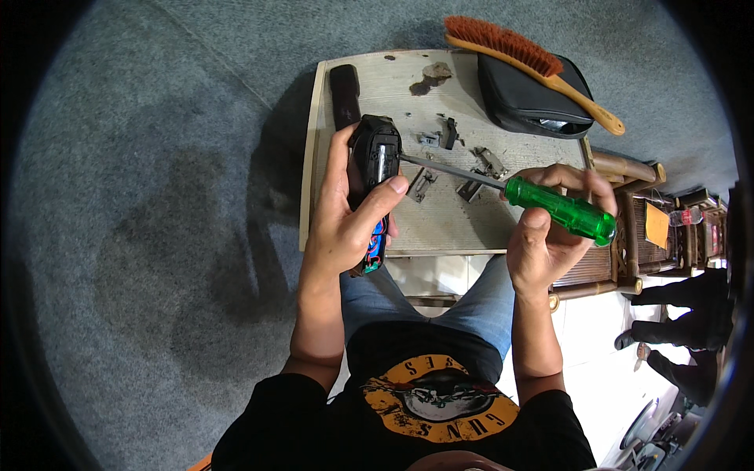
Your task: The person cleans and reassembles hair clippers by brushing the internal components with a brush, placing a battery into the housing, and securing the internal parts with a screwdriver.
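Note:
My left hand (343,216) is wrapped round an opened black hair clipper (375,141), held upright above the small table with my thumb across its front. Blue and red wiring and a bit of green board show at its lower end. A screwdriver (559,208) with a clear green handle lies between the thumb and fingers of my right hand (542,255), its fingers slightly blurred. The steel shaft points left, and its tip meets the clipper's right edge near the top. Beneath the shaft, small dark metal parts (471,188) are spread over the tabletop.
The pale wooden table (440,235) carries a dark elongated piece (344,93) at far left. A black zip case (522,102) sits far right, with a red-bristled brush (542,67) across it. Bamboo furniture (628,169) stands to the right; people's dark-clothed legs (683,314) show beyond.

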`<control>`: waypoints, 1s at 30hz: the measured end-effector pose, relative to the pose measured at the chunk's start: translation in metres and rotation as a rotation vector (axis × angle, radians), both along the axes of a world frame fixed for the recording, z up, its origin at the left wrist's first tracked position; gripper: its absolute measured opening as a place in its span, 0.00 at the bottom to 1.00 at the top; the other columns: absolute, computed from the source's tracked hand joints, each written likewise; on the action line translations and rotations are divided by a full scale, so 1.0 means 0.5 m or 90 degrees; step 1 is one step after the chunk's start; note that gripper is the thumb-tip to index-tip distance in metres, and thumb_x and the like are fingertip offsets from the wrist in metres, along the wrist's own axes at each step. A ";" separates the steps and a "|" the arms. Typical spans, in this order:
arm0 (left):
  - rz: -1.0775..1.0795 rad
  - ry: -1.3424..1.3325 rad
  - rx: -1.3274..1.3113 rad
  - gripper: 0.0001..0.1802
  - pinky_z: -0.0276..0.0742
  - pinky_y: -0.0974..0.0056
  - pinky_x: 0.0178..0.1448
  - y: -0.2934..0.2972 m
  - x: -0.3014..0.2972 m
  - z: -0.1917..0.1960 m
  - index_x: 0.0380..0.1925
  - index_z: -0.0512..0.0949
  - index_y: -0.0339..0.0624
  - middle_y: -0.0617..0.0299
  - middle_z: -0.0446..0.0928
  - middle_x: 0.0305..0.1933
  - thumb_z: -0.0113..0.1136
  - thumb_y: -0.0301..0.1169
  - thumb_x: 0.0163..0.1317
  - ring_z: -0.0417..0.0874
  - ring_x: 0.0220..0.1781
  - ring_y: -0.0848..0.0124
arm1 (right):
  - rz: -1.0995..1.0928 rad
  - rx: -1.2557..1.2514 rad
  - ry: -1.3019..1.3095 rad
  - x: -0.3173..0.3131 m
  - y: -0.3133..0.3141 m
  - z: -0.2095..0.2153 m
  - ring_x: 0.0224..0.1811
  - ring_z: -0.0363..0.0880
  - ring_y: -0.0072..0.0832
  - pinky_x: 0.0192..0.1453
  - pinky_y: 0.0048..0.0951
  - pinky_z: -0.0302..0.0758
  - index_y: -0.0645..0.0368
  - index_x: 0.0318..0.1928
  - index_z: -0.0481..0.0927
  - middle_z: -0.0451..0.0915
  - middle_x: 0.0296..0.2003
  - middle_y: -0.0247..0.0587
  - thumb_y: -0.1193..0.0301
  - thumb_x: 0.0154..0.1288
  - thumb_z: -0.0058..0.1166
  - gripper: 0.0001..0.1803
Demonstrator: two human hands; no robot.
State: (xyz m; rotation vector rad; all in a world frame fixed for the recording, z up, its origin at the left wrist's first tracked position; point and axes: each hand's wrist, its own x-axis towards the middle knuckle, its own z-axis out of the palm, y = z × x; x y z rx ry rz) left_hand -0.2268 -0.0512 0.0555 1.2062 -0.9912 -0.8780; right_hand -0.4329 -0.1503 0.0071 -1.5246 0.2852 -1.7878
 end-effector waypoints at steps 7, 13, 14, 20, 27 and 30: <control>0.001 0.004 0.001 0.33 0.76 0.70 0.23 0.000 0.000 0.002 0.73 0.64 0.38 0.61 0.79 0.40 0.67 0.27 0.73 0.78 0.22 0.77 | -0.137 -0.012 0.002 0.009 0.012 0.006 0.48 0.91 0.38 0.56 0.43 0.90 0.47 0.82 0.48 0.87 0.49 0.51 0.75 0.72 0.74 0.52; 0.011 0.005 0.000 0.31 0.76 0.70 0.22 0.001 0.001 -0.001 0.72 0.65 0.38 0.61 0.79 0.39 0.67 0.28 0.73 0.78 0.21 0.77 | -0.103 -0.005 0.024 0.015 0.010 0.016 0.55 0.89 0.50 0.61 0.52 0.88 0.51 0.84 0.47 0.78 0.66 0.68 0.48 0.89 0.43 0.38; 0.016 0.008 -0.002 0.31 0.76 0.70 0.22 0.001 0.000 0.000 0.71 0.65 0.38 0.61 0.79 0.39 0.67 0.28 0.73 0.78 0.21 0.78 | -0.005 0.031 -0.051 0.012 0.004 0.017 0.56 0.88 0.52 0.63 0.54 0.87 0.51 0.85 0.49 0.76 0.69 0.70 0.50 0.90 0.42 0.36; 0.062 0.015 -0.008 0.30 0.79 0.70 0.22 0.001 -0.002 -0.004 0.71 0.66 0.38 0.57 0.81 0.39 0.66 0.30 0.74 0.79 0.21 0.76 | -0.043 0.071 -0.011 0.004 0.010 0.029 0.55 0.90 0.49 0.64 0.51 0.87 0.61 0.79 0.59 0.78 0.66 0.73 0.46 0.89 0.44 0.36; 0.038 0.000 -0.019 0.30 0.79 0.71 0.21 0.000 0.004 -0.012 0.72 0.66 0.39 0.59 0.80 0.40 0.66 0.29 0.74 0.80 0.21 0.77 | -0.047 0.015 -0.060 -0.013 -0.009 -0.017 0.52 0.89 0.45 0.62 0.48 0.88 0.62 0.69 0.66 0.76 0.65 0.64 0.52 0.91 0.42 0.26; 0.039 -0.007 -0.020 0.30 0.79 0.71 0.22 0.000 0.002 -0.009 0.71 0.66 0.39 0.58 0.80 0.40 0.65 0.29 0.74 0.79 0.21 0.77 | 0.068 0.030 -0.130 0.000 -0.008 0.011 0.53 0.89 0.46 0.65 0.52 0.85 0.62 0.71 0.65 0.75 0.67 0.65 0.55 0.92 0.38 0.24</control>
